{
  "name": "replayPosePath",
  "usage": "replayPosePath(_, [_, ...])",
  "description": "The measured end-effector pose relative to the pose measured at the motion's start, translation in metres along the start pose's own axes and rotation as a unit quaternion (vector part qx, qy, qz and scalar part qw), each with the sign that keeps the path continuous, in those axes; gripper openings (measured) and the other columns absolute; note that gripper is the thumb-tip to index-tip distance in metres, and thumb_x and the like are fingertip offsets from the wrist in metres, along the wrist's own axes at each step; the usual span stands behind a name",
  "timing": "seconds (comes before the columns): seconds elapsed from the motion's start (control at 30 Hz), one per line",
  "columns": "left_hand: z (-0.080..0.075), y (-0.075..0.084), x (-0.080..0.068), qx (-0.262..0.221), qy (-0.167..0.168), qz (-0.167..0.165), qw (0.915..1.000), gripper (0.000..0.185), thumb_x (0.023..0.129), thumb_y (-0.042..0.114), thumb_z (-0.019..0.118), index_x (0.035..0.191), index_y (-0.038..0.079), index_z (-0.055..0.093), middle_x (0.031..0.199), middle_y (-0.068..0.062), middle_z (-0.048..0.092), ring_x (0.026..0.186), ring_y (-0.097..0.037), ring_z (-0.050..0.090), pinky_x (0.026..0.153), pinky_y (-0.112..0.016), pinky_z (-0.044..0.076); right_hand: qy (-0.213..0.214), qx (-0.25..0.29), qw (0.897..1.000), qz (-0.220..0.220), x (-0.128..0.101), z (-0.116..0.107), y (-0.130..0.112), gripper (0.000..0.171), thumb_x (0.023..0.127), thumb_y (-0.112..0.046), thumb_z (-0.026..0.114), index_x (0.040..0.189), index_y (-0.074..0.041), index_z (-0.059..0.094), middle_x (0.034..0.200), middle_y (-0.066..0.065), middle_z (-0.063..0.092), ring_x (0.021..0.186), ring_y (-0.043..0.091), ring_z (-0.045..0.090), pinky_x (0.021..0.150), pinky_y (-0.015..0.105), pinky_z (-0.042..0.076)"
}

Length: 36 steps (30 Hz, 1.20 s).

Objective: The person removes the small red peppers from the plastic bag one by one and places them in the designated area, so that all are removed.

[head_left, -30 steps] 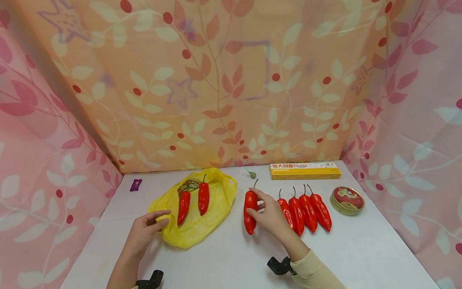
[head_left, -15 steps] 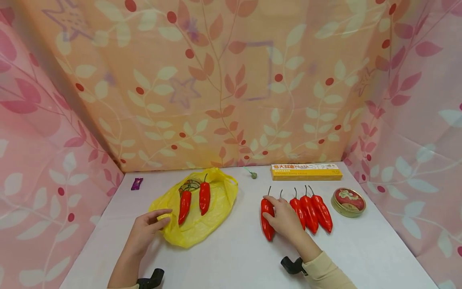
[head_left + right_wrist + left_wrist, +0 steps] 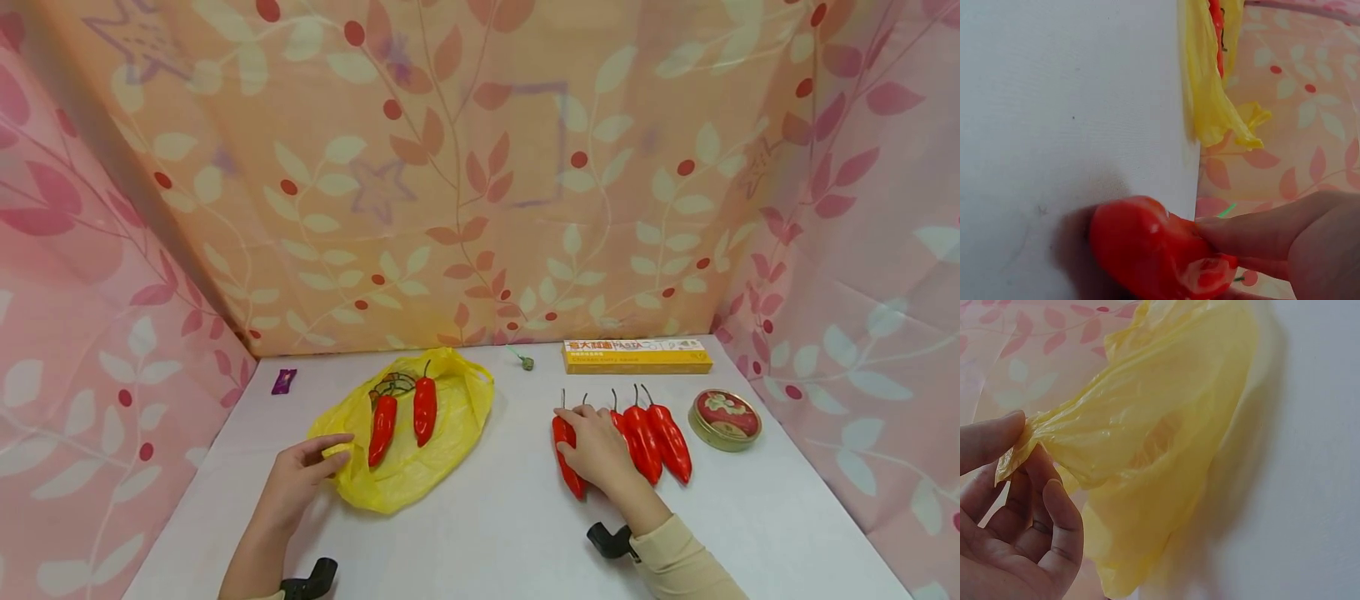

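Note:
My left hand [image 3: 292,479] pinches the near-left edge of a yellow plastic bag [image 3: 450,433] spread on the table. In the left wrist view the bag's gathered corner [image 3: 1038,428] sits between thumb and fingers. Two red chili peppers [image 3: 382,429] with dark stems lie on the bag. Over on the right, my right hand [image 3: 606,454] grips another red chili pepper [image 3: 567,467] at the left end of a row of similar peppers [image 3: 642,446], partly covering that row. Up close in the right wrist view, the gripped pepper [image 3: 1138,240] casts a shadow on the white tabletop.
A yellow and white pasta box [image 3: 637,358] lies along the back wall. Right of the peppers stands a round red and gold tin [image 3: 725,420]. A small purple wrapped candy [image 3: 284,381] is at back left, and a small greenish ball [image 3: 527,363] lies behind, near the middle.
My right hand has carried the gripped pepper rightward, from the space between bag and row to the row's left end. The left hand keeps its hold on the bag.

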<state>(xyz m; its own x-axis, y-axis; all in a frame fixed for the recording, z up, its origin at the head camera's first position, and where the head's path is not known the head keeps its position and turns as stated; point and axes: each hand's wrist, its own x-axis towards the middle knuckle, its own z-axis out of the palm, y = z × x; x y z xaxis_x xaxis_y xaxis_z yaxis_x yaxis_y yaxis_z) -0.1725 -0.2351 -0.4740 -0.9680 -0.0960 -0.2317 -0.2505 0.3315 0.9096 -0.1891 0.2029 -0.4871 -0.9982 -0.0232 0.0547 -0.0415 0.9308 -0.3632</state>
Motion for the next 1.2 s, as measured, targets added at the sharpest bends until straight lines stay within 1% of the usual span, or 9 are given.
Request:
replayPosePath(0.13, [-0.002, -0.001, 0.0, -0.002, 0.001, 0.001, 1.0, 0.037, 0.097, 0.022, 0.069, 0.132, 0.01, 0.067, 0.138, -0.013, 0.054, 0.111, -0.025, 0.049, 0.082, -0.019, 0.054, -0.006, 0.0, 1.0, 0.006, 0.002, 0.001, 0.001, 0.06, 0.082, -0.025, 0.082, 0.138, -0.014, 0.062, 0.134, 0.018, 0.058, 0.115, 0.035, 0.051, 0.081, 0.053, 0.058])
replayPosePath(0.37, [-0.003, 0.001, -0.001, -0.003, 0.001, 0.004, 1.0, 0.038, 0.097, 0.024, 0.069, 0.133, 0.01, 0.067, 0.141, -0.012, 0.053, 0.112, -0.026, 0.049, 0.084, -0.02, 0.054, -0.02, 0.022, 0.999, 0.018, 0.002, -0.001, 0.003, 0.062, 0.081, -0.024, 0.084, 0.138, -0.014, 0.063, 0.136, 0.019, 0.057, 0.119, 0.036, 0.05, 0.08, 0.054, 0.058])
replayPosePath(0.5, [-0.005, 0.001, -0.002, -0.003, 0.004, 0.007, 1.0, 0.038, 0.097, 0.023, 0.069, 0.133, 0.01, 0.066, 0.14, -0.012, 0.054, 0.109, -0.025, 0.052, 0.084, -0.022, 0.054, -0.019, 0.045, 0.998, 0.025, 0.001, -0.006, 0.001, 0.063, 0.081, -0.024, 0.084, 0.139, -0.015, 0.061, 0.138, 0.019, 0.055, 0.123, 0.037, 0.049, 0.08, 0.054, 0.059])
replayPosePath(0.6, [-0.005, 0.0, -0.002, -0.003, 0.006, 0.009, 0.9999, 0.038, 0.097, 0.023, 0.069, 0.133, 0.009, 0.066, 0.139, -0.011, 0.055, 0.106, -0.023, 0.053, 0.083, -0.022, 0.055, -0.012, 0.065, 0.997, 0.025, 0.001, -0.015, -0.004, 0.063, 0.083, -0.025, 0.083, 0.141, -0.016, 0.06, 0.139, 0.019, 0.055, 0.126, 0.038, 0.049, 0.082, 0.055, 0.058])
replayPosePath(0.73, [-0.005, -0.001, -0.003, -0.005, 0.006, 0.011, 0.9999, 0.038, 0.097, 0.022, 0.069, 0.132, 0.008, 0.066, 0.139, -0.012, 0.055, 0.106, -0.023, 0.053, 0.083, -0.022, 0.055, -0.005, 0.098, 0.995, 0.004, 0.005, -0.028, -0.016, 0.059, 0.086, -0.029, 0.08, 0.141, -0.018, 0.06, 0.138, 0.016, 0.057, 0.123, 0.036, 0.054, 0.088, 0.054, 0.057])
replayPosePath(0.87, [-0.004, -0.002, -0.004, -0.009, 0.004, 0.006, 0.9999, 0.038, 0.097, 0.021, 0.069, 0.133, 0.008, 0.066, 0.14, -0.013, 0.054, 0.109, -0.024, 0.051, 0.083, -0.021, 0.054, -0.008, 0.141, 0.99, -0.025, 0.012, -0.035, -0.031, 0.057, 0.087, -0.03, 0.08, 0.139, -0.02, 0.061, 0.132, 0.009, 0.062, 0.112, 0.029, 0.06, 0.083, 0.043, 0.059])
replayPosePath(0.97, [-0.004, -0.002, -0.003, -0.011, 0.004, 0.004, 0.9999, 0.038, 0.097, 0.021, 0.069, 0.133, 0.009, 0.066, 0.141, -0.013, 0.053, 0.111, -0.025, 0.05, 0.083, -0.021, 0.054, -0.006, 0.169, 0.984, -0.047, 0.019, -0.035, -0.044, 0.054, 0.087, -0.029, 0.08, 0.137, -0.02, 0.063, 0.127, 0.006, 0.065, 0.108, 0.026, 0.061, 0.08, 0.038, 0.058])
replayPosePath(1.1, [-0.003, -0.002, -0.003, -0.011, 0.003, 0.005, 0.9999, 0.037, 0.097, 0.021, 0.068, 0.132, 0.009, 0.066, 0.14, -0.013, 0.054, 0.11, -0.025, 0.051, 0.083, -0.02, 0.054, -0.002, 0.208, 0.976, -0.07, 0.029, -0.031, -0.061, 0.051, 0.088, -0.029, 0.079, 0.136, -0.021, 0.064, 0.124, 0.005, 0.068, 0.106, 0.024, 0.064, 0.082, 0.038, 0.058])
replayPosePath(1.2, [-0.002, -0.001, -0.002, -0.012, 0.001, 0.003, 0.9999, 0.037, 0.097, 0.021, 0.068, 0.132, 0.009, 0.067, 0.139, -0.012, 0.055, 0.111, -0.026, 0.051, 0.083, -0.02, 0.054, -0.008, 0.234, 0.969, -0.08, 0.037, -0.027, -0.073, 0.05, 0.088, -0.029, 0.079, 0.135, -0.022, 0.064, 0.122, 0.004, 0.069, 0.105, 0.023, 0.064, 0.082, 0.037, 0.058])
